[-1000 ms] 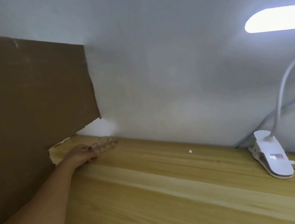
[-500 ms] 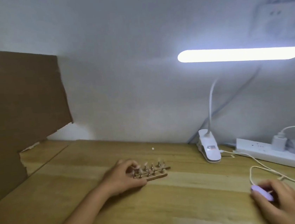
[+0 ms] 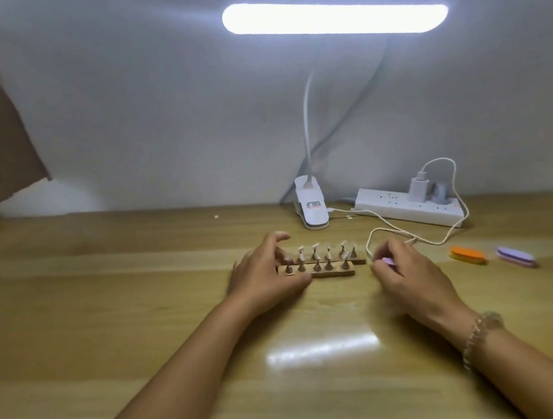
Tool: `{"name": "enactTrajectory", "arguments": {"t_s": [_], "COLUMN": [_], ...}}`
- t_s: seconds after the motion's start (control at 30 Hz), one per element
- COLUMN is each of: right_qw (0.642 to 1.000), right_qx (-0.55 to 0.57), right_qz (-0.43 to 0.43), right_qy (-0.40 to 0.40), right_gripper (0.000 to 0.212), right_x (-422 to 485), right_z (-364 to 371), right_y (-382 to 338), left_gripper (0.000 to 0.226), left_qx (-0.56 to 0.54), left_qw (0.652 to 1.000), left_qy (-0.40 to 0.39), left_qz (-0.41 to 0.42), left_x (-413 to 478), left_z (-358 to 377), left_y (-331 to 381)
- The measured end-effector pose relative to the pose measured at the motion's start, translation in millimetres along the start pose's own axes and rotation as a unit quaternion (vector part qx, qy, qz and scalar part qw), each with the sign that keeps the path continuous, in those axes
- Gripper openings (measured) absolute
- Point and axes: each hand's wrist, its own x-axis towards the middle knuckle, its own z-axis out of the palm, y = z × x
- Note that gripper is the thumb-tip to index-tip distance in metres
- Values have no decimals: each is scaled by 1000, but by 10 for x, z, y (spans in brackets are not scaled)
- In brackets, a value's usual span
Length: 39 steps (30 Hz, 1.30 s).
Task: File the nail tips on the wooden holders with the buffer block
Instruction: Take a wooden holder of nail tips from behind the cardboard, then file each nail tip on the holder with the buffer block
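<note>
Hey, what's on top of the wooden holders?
Small metal pegs carrying pale nail tips stand along both wooden holders. The left hand grips their left end, covering whatever sits there.

- Wooden table [image 3: 108, 314].
- Ctr: 2 wooden holders [image 3: 332, 270], one just behind the other.
- Back: clip lamp [image 3: 313, 210], power strip [image 3: 402, 208], cable [image 3: 391, 230] looped in front.
- R: orange buffer block [image 3: 468, 254], purple buffer block [image 3: 516, 256] near it.

Both bare forearms reach in from the near edge and converge toward the middle. The left grip [image 3: 265, 276] lies palm down, its thumb stretched right along the near side of the wooden holder [image 3: 330, 273], its fingers curled over the holder's left end and the forefinger lifted. The right grip [image 3: 407, 277], just to the right with its back turned up, pinches the buffer block [image 3: 387, 261] in curled fingertips.
</note>
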Motion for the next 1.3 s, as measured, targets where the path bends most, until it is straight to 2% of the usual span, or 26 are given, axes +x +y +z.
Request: {"name": "enactTrajectory", "arguments": {"t_s": [0.07, 0.17, 0.33, 0.5, 0.87, 1.03, 1.1, 1.2, 1.23, 1.3], "right_qw": [998, 994, 997, 998, 997, 995, 992, 981, 977, 971], "right_qx": [-59, -102, -51, 10, 69, 85, 118, 195, 210, 236], "right_qz": [-16, -36, -62, -60, -43, -50, -36, -14, -17, -30], "right_qy": [-19, -28, -9, 22, 5, 18, 15, -13, -23, -35], "right_gripper": [18, 30, 32, 17, 7, 7, 6, 8, 9, 9], "right_x": [18, 50, 87, 103, 95, 30, 0, -44, -60, -100], "right_z": [39, 64, 62, 84, 63, 19, -11, -23, -17, -8], "right_y": [23, 45, 74, 82, 41, 21, 0, -76, -109, -155], "left_gripper": [70, 52, 51, 52, 49, 48, 50, 43, 38, 29], "left_qx": [-42, -96, -113, -78, -108, -43, 9, 70, 55, 0], "left_qw": [999, 995, 991, 989, 990, 993, 988, 955, 951, 959], "left_qy": [-4, -29, -24, 3, 2, 38, 83, 182, 182, 127], "left_qz": [7, 18, 65, 128, 86, 105, 131, 224, 242, 254], "left_x": [-14, -13, -59, -104, -92, -139, -193, -292, -342, -448], "left_z": [20, 12, 3, 66, 54, 49, 13, -43, -28, 80], "left_y": [-21, -45, -45, -6, 4, 4, 32, 178, 260, 408]}}
